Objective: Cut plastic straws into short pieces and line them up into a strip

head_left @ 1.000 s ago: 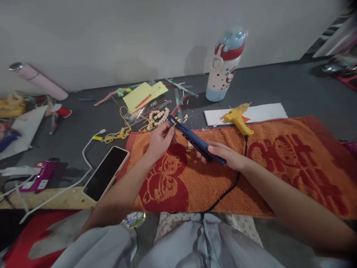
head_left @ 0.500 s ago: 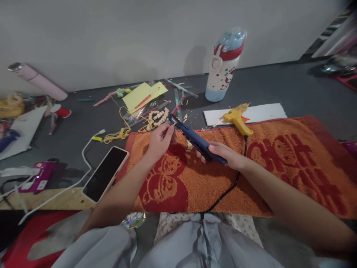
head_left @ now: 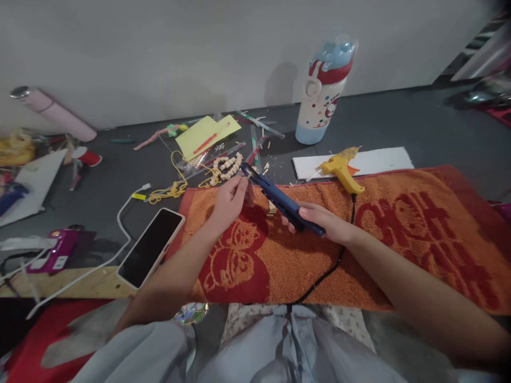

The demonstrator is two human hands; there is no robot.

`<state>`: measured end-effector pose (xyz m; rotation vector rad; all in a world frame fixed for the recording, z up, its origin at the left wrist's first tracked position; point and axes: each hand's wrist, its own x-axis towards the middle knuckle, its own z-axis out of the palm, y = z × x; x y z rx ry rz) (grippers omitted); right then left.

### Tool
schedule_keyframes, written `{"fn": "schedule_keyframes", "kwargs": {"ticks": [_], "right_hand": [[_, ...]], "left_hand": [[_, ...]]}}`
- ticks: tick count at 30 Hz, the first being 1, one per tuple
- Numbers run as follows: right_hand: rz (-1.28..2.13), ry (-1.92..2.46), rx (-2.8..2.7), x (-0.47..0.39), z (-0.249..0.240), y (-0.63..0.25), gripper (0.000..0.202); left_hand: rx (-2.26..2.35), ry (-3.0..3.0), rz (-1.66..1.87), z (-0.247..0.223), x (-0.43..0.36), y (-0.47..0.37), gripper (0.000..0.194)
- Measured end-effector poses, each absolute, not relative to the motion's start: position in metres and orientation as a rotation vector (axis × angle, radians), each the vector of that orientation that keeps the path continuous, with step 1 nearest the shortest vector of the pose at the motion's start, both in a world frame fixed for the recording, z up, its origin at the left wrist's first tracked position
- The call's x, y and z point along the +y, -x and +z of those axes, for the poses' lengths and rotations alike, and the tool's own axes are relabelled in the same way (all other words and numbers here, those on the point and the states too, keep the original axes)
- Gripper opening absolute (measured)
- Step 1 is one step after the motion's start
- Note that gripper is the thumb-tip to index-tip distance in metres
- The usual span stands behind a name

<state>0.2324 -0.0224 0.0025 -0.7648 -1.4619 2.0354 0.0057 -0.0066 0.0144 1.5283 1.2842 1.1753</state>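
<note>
My right hand (head_left: 317, 219) is closed around the handles of a long blue hand cutter (head_left: 279, 197), which has a black lower arm. The tool is held tilted above the orange towel, its head pointing up and to the left. Close to that head, my left hand (head_left: 232, 196) pinches a thin pale wooden stick (head_left: 249, 174), mostly hidden by the fingers. Under the tool, several short pale wooden pieces (head_left: 272, 208) lie on the towel (head_left: 319, 255). Just beyond my left fingers rests a bundle of pale wooden pieces (head_left: 228, 166).
A yellow glue gun (head_left: 341, 169) lies on a white board (head_left: 383, 159), its black cord crossing the towel. Behind stands a bottle (head_left: 321, 101). Yellow paper (head_left: 203, 135) and glue sticks lie at the back. A phone (head_left: 151, 247) and white cable (head_left: 120, 221) are at left.
Both hands and the cutter hold almost the same position. The view has shifted very slightly.
</note>
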Motion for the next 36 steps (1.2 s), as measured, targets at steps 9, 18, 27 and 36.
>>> {"fn": "schedule_keyframes", "kwargs": {"ticks": [9,18,27,36], "right_hand": [[2.046,0.794,-1.434,-0.023,0.0046,-0.2322,0.045],[2.043,0.83,-1.379,-0.0236,0.0001,-0.2314,0.042],[1.987,0.844,-1.426,-0.0247,-0.0002,-0.2294,0.042],[1.955,0.835,-1.466,-0.0283,-0.0006,-0.2269,0.039]], "left_hand": [[1.302,-1.571,1.161,0.0149,-0.0062,-0.0053,0.046],[1.322,-1.539,1.091,0.0162,-0.0056,0.0005,0.042],[1.386,-1.559,1.059,0.0177,-0.0057,0.0022,0.039],[1.344,-1.393,1.097,0.0153,-0.006,-0.0024,0.038]]}}
